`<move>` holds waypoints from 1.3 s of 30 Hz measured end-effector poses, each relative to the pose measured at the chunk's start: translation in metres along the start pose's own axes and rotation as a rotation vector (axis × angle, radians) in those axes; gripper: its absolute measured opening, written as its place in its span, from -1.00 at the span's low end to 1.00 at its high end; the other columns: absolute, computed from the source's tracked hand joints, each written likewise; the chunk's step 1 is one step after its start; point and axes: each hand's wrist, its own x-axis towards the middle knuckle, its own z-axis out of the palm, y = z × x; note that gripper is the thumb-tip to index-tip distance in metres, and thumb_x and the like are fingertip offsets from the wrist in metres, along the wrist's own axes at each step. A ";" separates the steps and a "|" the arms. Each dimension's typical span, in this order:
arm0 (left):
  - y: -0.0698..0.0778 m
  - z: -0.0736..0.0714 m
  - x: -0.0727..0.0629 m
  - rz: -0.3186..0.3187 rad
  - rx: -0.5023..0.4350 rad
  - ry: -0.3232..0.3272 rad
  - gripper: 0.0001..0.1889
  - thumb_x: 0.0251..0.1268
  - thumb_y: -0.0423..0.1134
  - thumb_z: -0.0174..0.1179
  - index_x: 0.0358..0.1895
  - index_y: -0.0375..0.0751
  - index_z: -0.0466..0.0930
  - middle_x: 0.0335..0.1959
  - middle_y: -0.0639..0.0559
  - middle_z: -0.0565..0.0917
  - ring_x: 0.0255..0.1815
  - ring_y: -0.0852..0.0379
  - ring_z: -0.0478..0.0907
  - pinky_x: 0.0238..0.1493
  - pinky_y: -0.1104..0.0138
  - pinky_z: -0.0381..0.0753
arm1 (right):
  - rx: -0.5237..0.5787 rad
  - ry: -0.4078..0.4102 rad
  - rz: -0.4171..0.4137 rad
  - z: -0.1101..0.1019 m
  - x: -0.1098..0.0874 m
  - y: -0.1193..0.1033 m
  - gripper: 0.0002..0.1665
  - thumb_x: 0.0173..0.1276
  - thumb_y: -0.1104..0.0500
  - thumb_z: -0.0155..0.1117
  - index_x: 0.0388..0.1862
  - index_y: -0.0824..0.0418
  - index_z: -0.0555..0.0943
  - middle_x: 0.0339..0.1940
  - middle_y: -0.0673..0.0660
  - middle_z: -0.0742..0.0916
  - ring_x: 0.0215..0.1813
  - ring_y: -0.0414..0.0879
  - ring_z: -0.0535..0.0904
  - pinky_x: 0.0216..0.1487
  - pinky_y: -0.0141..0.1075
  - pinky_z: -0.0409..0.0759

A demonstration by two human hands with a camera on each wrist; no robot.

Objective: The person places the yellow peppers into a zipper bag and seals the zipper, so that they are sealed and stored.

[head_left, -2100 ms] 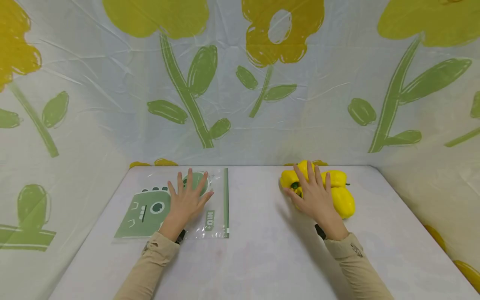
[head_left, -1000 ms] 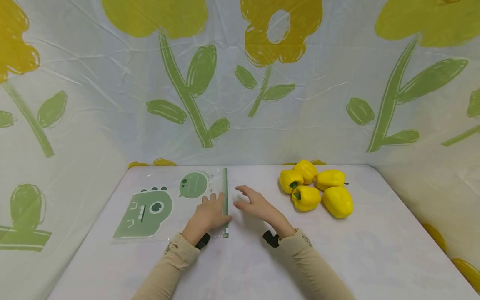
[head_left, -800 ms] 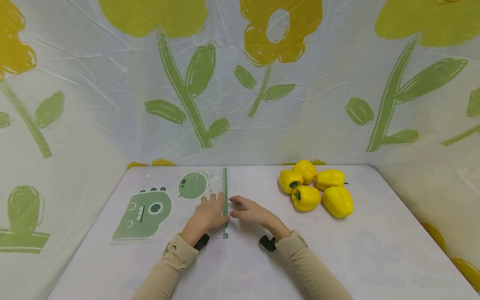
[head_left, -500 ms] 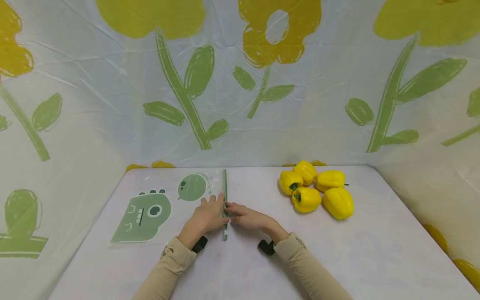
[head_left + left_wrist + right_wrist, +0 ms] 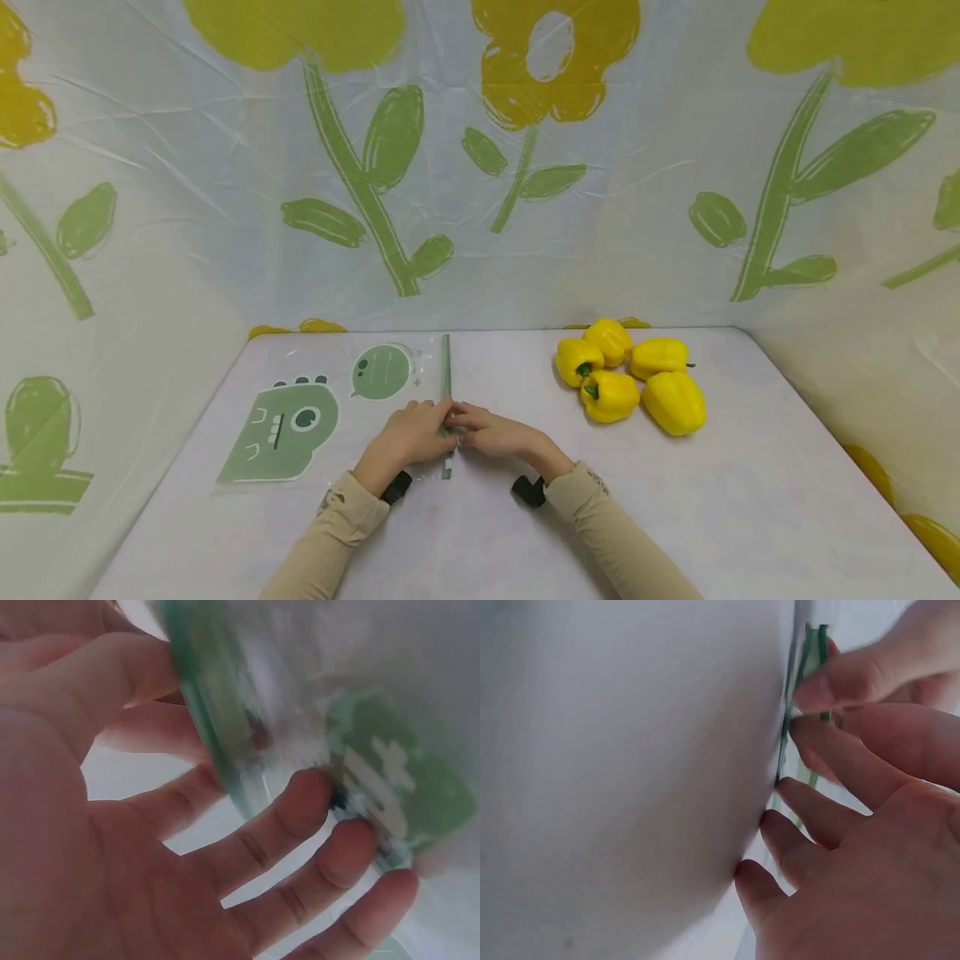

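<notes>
Change: two seconds back both hands were spread wide, left over the bag, right over the peppers; now they meet at the zip edge of the flat, clear plastic bag with green printing (image 5: 348,417). Clock per head view, 12 = far edge. Bag lies on the pale, faintly patterned table (image 5: 525,533) at 9 o'clock from the hands, long narrow green closure strip (image 5: 447,358) running 12 to 6. Left hand (image 5: 411,432) comes from 7, thumb and index closed on the strip, other fingers loosely bent against the plastic. Right hand (image 5: 498,435) comes from 4, fingers half curled, thumb and index looking pinched on the same strip; how firmly, can't tell. Strip is slightly bent there, so I'd call the work now at the closure; can't tell whether the mouth is parted. The five glossy yellow bell peppers with green stems (image 5: 611,398) sit untouched at 2 to 3 o'clock, same cluster. Text: small green label (image 5: 409,780) on the bag, left wrist view, "+" legible, letters beside it blurred. Green speech-bubble print (image 5: 381,372) at 10 o'clock has only unreadable lines; green one-eyed monster print (image 5: 288,433) at 9, no lettering I can see.
</notes>
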 end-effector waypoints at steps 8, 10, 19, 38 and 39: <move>-0.007 0.000 0.007 0.162 -0.195 0.027 -0.74 0.06 -0.32 0.34 -0.59 -0.13 0.39 -0.70 0.18 0.31 -0.66 0.27 0.28 -0.59 0.39 0.25 | 0.240 0.089 0.055 -0.008 -0.002 0.004 -0.43 0.46 0.22 -0.01 0.44 0.20 0.41 0.53 0.13 0.33 0.55 0.11 0.11 0.47 0.13 0.05; -0.007 -0.002 0.009 0.225 -0.227 0.071 -0.70 0.02 -0.36 0.32 -0.64 -0.10 0.35 -0.72 0.22 0.27 -0.69 0.31 0.24 -0.61 0.43 0.22 | 0.359 0.111 0.063 -0.009 -0.001 0.003 -0.41 0.46 0.22 -0.01 0.47 0.22 0.36 0.51 0.16 0.35 0.53 0.11 0.14 0.48 0.13 0.03; -0.006 -0.015 0.007 0.277 -0.359 0.180 -0.80 -0.03 -0.39 0.26 -0.57 -0.13 0.39 -0.66 0.21 0.34 -0.62 0.31 0.26 -0.53 0.42 0.27 | 0.753 0.102 0.008 -0.005 0.008 0.002 -0.39 0.44 0.35 -0.08 0.46 0.45 0.22 0.27 0.23 0.50 0.22 -0.05 0.44 0.40 -0.13 0.29; -0.008 -0.019 0.005 0.249 -0.584 0.036 -0.87 0.22 -0.35 0.17 -0.43 -0.15 0.70 -0.73 0.07 0.62 -0.65 0.03 0.61 -0.60 0.33 0.49 | 0.928 0.081 -0.011 -0.016 0.006 0.004 -0.35 0.53 0.30 -0.17 0.54 0.47 0.04 0.63 0.25 0.00 0.50 0.13 0.16 0.49 -0.10 0.12; -0.007 -0.019 0.006 0.243 -0.588 0.045 -0.87 0.23 -0.33 0.21 -0.43 -0.15 0.73 -0.73 0.07 0.62 -0.66 0.04 0.61 -0.60 0.33 0.49 | 0.938 0.074 -0.011 -0.016 0.006 0.004 -0.34 0.54 0.30 -0.19 0.54 0.47 0.01 0.63 0.26 -0.02 0.51 0.15 0.15 0.50 -0.09 0.10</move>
